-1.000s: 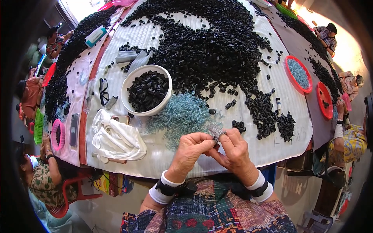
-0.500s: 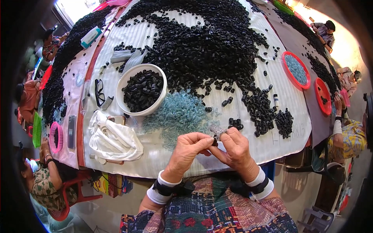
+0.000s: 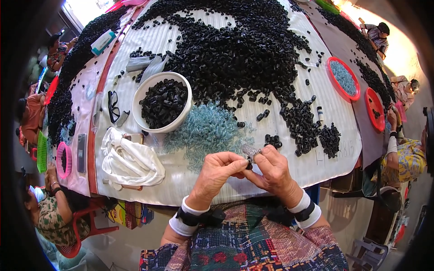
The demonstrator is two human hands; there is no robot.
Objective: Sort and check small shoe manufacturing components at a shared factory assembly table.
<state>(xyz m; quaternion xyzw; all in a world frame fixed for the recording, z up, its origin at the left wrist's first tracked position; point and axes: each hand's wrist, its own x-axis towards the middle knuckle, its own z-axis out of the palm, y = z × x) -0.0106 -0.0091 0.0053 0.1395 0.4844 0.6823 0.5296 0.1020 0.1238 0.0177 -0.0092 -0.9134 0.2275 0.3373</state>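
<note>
Head view: left hand (image 3: 218, 175), right hand (image 3: 274, 174), two grips clamped on one black piece (image 3: 249, 165).

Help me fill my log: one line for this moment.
left hand: pinching small black piece | right hand: same piece, clear pieces | ahead: bluish pile

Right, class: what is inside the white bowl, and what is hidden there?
The white bowl holds heaped small black pieces, with some inner wall showing. The heap covers the bowl's bottom and whatever lies deeper, so those cannot be seen.
</note>
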